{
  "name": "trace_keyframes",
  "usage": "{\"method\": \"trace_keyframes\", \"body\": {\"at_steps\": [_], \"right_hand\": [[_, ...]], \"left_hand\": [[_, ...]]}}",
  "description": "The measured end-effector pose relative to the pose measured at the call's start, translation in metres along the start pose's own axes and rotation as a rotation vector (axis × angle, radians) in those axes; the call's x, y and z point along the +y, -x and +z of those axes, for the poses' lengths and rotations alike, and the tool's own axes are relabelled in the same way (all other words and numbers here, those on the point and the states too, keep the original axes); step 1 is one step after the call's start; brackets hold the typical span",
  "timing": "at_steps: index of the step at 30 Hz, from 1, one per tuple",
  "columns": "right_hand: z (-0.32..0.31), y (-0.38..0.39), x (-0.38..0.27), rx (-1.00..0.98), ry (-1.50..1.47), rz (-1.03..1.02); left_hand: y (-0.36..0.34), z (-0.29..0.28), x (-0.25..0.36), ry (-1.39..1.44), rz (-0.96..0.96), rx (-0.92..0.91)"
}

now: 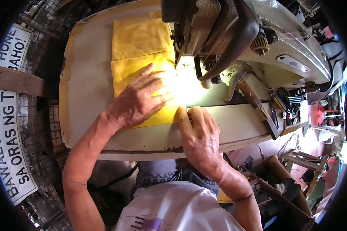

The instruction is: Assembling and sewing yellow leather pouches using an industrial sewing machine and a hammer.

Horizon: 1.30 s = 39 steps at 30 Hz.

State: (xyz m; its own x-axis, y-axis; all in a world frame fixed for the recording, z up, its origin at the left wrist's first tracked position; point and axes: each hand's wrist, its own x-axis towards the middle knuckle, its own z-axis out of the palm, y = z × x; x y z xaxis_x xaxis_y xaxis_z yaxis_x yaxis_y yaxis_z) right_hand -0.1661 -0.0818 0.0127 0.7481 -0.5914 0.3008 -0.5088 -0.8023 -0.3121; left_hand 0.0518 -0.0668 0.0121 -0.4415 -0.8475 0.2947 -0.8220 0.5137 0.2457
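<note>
Likely a sewing workshop, industrial sewing machine (235, 34), worn worktable (142, 140), yellow fabric (140, 42)

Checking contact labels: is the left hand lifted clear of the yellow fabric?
No, the left hand lies flat, fingers spread, pressing on the yellow fabric on the sewing machine table.

**Cloth, painted metal and worn wood**

The yellow fabric (140, 54) looks like matt woven cloth, smooth and softly creased, washed out where lamp glare strikes it. Right of the fabric, the sewing machine (258, 34) shows speckled, painted metal with a dull sheen and a dark glossy lever. The table (235, 123) under the fabric is pale painted wood, scuffed and chipped along its edge. Right of the fabric, a hammer (250, 92) has a worn wooden handle.
</note>
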Motion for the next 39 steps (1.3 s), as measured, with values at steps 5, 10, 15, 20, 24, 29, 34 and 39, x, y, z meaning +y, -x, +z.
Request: {"method": "trace_keyframes", "body": {"at_steps": [5,10,15,20,24,29,34,39], "right_hand": [[0.004,-0.011,0.004,0.029,-0.010,0.027],[0.005,-0.026,0.009,0.016,0.036,-0.003],[0.010,-0.041,0.011,0.026,0.025,0.030],[0.012,-0.044,0.011,0.075,0.020,0.036],[0.020,-0.032,0.022,0.032,-0.066,0.112],[0.022,-0.014,0.019,0.320,-0.128,0.097],[0.024,-0.013,0.022,0.320,-0.153,0.081],[0.024,-0.016,0.024,0.269,-0.158,0.046]], "left_hand": [[-0.006,-0.002,-0.011,0.038,-0.024,0.051],[-0.010,-0.003,-0.029,0.044,0.018,0.034],[-0.014,-0.001,-0.043,0.058,0.016,0.031],[-0.016,-0.005,-0.038,-0.018,0.015,0.061],[-0.023,-0.010,-0.009,-0.164,0.068,0.097],[-0.018,0.004,-0.003,-0.017,0.068,0.166],[-0.017,0.003,-0.002,-0.037,0.059,0.117],[-0.017,0.003,-0.001,-0.048,0.035,0.136]]}}
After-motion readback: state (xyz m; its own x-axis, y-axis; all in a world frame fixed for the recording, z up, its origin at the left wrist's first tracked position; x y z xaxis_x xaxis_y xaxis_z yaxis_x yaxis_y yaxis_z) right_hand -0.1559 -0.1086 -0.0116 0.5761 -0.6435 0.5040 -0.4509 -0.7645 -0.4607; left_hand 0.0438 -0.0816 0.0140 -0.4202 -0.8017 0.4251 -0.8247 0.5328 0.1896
